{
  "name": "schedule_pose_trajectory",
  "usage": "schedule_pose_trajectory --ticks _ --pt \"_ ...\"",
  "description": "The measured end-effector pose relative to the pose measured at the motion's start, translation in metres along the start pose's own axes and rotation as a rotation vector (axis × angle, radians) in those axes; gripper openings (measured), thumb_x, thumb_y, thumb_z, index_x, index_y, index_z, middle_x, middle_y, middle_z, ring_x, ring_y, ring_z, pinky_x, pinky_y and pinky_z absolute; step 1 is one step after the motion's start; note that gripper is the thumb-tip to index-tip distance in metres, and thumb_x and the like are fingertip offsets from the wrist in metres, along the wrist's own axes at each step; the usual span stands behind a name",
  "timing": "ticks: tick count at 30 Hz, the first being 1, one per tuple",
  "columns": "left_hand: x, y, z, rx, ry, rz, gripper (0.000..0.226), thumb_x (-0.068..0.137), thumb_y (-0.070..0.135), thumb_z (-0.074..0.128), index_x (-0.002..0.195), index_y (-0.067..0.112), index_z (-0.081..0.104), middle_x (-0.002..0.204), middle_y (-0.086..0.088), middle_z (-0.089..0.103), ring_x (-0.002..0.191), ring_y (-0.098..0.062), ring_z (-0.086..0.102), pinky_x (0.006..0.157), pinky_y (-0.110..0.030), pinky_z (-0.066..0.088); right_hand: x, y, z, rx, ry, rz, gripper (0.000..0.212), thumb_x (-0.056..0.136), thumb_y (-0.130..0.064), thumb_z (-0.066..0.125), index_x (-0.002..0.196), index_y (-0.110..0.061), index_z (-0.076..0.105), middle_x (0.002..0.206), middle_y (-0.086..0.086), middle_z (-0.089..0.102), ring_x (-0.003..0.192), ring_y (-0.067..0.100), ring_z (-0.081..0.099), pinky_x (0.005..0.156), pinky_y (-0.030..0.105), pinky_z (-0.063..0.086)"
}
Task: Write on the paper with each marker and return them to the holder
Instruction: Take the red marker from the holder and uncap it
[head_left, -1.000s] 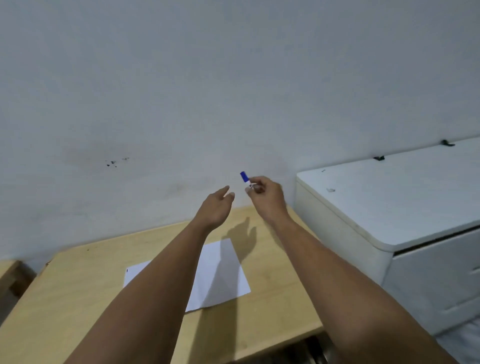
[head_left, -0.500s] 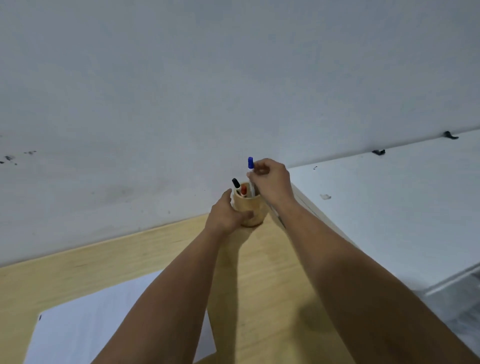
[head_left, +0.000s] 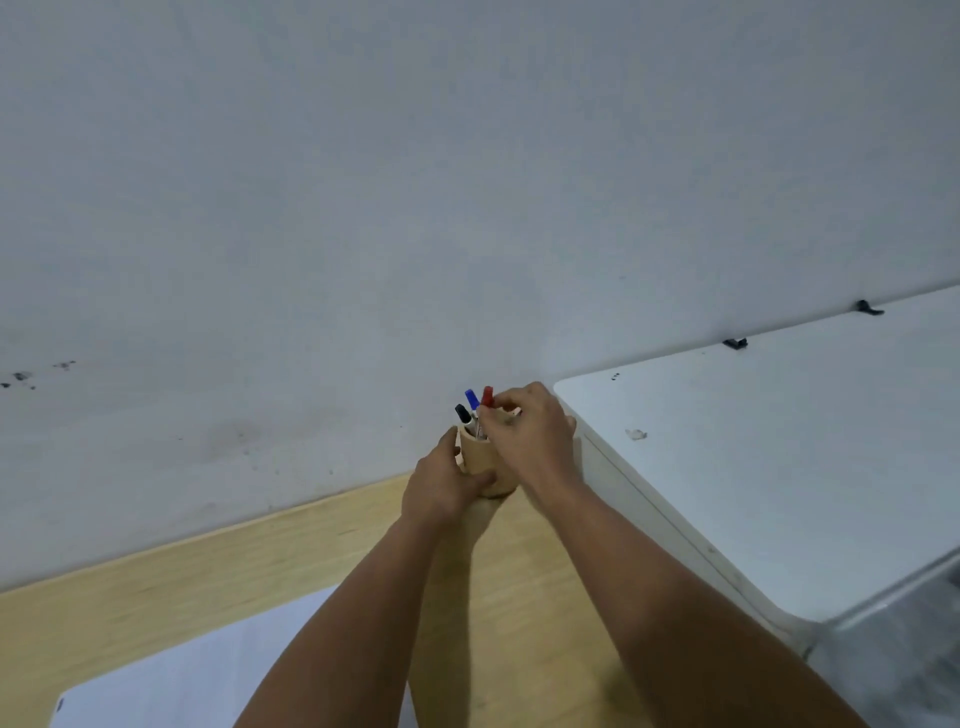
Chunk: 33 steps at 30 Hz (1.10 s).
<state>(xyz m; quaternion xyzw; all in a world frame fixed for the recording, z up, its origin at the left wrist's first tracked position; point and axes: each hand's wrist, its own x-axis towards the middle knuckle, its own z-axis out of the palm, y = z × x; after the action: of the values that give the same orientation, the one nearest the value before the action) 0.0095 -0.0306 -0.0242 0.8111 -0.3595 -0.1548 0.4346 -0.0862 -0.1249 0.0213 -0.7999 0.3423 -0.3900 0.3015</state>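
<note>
- Over at the back of the wooden table (head_left: 322, 551), right against the wall, the left hand (head_left: 441, 491) is wrapped around the wooden holder (head_left: 480, 462), gripping its side to keep it steady.
- What changed: half a second ago the right hand (head_left: 530, 431) had the blue marker (head_left: 471, 400) pinched and was lowering it in, with the red one sitting low inside. Now the blue one stands in the holder on its own, and the fingers have moved over to the red marker (head_left: 487, 397), closed around it just under the cap.
- My read: blue is done and returned, red is the one getting picked next. It already sits higher than it did, so it looks like it's partway out, but I can't say that for sure.
- Black marker (head_left: 462, 413) is in the holder too, nobody touching it.
- Direction stuff: all three stand cap end up, long axis close to vertical. Black and blue lean a bit up-left, red is nearly straight up. Lower ends are hidden inside the holder.
- Paper (head_left: 208, 670) lies flat at the near edge of the table, well apart from the holder, partly under the left forearm. One small dark mark near its left edge; too small to tell more.
- White cabinet (head_left: 753, 457) sits just beside the holder on the right, so a straight-up pull seems the safe way out.
</note>
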Motion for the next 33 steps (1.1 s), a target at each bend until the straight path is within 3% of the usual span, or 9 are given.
schedule_pose_trajectory --ticks 3,6,9,12,17,21,26,30,33 --pt "-0.011 0.002 -0.017 0.067 0.008 -0.056 0.087 0.083 0.036 0.079 0.157 0.025 0.035 0.148 -0.002 0.057 0.131 -0.025 0.057 0.099 -0.038 0.05 0.01 -0.026 -0.018 0.223 0.127 0.007 0.019 0.095 -0.039 0.077 0.087 -0.023 0.075 0.087 -0.013 0.076 0.088 0.013 0.072 0.093 0.048 0.056" --pt "-0.026 0.005 -0.046 0.095 0.039 -0.039 0.068 0.091 0.036 0.07 0.153 0.025 0.043 0.142 -0.005 0.061 0.123 -0.024 0.061 0.103 -0.042 0.05 0.018 -0.054 -0.033 0.417 0.14 -0.01 0.017 0.093 -0.03 0.077 0.083 -0.017 0.07 0.065 -0.01 0.07 0.063 0.008 0.064 0.071 0.035 0.057" --pt "-0.049 0.006 -0.084 0.078 0.119 -0.025 0.047 0.099 0.033 0.056 0.144 0.023 0.054 0.133 -0.005 0.066 0.116 -0.024 0.063 0.101 -0.042 0.051 0.009 -0.08 -0.028 0.476 0.024 -0.044 0.013 0.104 -0.028 0.069 0.094 -0.019 0.073 0.081 0.0 0.076 0.069 0.016 0.072 0.069 0.034 0.059" --pt "-0.08 0.0 -0.129 0.012 0.231 -0.046 0.038 0.103 0.04 0.044 0.128 0.02 0.065 0.12 -0.006 0.072 0.106 -0.025 0.067 0.099 -0.044 0.052 -0.02 -0.101 -0.007 0.476 -0.2 -0.066 0.014 0.109 -0.023 0.064 0.108 -0.021 0.077 0.086 -0.001 0.072 0.06 0.007 0.064 0.059 0.022 0.053" --pt "-0.145 -0.022 -0.213 -0.132 0.432 -0.13 0.074 0.093 0.075 0.036 0.079 0.01 0.069 0.076 -0.003 0.075 0.069 -0.022 0.07 0.078 -0.042 0.056 -0.09 -0.149 0.036 0.479 -0.74 0.003 0.013 0.096 -0.008 0.076 0.107 -0.01 0.083 0.089 0.007 0.074 0.062 0.01 0.066 0.057 0.021 0.053" --pt "-0.191 -0.053 -0.271 -0.043 0.47 -0.115 0.076 0.099 0.068 0.037 0.073 0.002 0.063 0.067 -0.006 0.06 0.065 -0.025 0.057 0.072 -0.049 0.059 -0.139 -0.196 0.068 0.529 -1.009 -0.013 0.018 0.102 -0.032 0.075 0.111 -0.019 0.083 0.083 0.001 0.077 0.061 0.012 0.06 0.053 0.024 0.05" --pt "-0.234 -0.093 -0.322 -0.067 0.408 -0.125 0.065 0.1 0.065 0.043 0.076 0.012 0.072 0.061 0.004 0.055 0.057 -0.012 0.053 0.05 -0.023 0.051 -0.186 -0.236 0.113 0.519 -1.126 -0.06 0.027 0.102 -0.038 0.074 0.111 -0.013 0.083 0.076 -0.001 0.073 0.056 0.01 0.052 0.046 0.021 0.039" --pt "-0.247 -0.13 -0.342 0.049 0.363 -0.183 0.052 0.105 0.038 0.042 0.07 0.003 0.059 0.059 0.0 0.049 0.053 -0.019 0.044 0.044 -0.023 0.047 -0.218 -0.254 0.142 0.438 -1.146 -0.167 0.024 0.101 -0.042 0.073 0.097 -0.021 0.083 0.071 -0.007 0.073 0.053 0.01 0.049 0.048 0.021 0.037" --pt "-0.25 -0.157 -0.351 0.089 0.436 -0.252 0.045 0.103 0.03 0.04 0.067 0.005 0.05 0.064 -0.007 0.045 0.056 -0.024 0.043 0.041 -0.021 0.044 -0.228 -0.251 0.159 0.241 -1.026 -0.419 0.027 0.107 -0.032 0.066 0.089 -0.016 0.078 0.069 -0.001 0.066 0.06 0.013 0.046 0.058 0.027 0.039"
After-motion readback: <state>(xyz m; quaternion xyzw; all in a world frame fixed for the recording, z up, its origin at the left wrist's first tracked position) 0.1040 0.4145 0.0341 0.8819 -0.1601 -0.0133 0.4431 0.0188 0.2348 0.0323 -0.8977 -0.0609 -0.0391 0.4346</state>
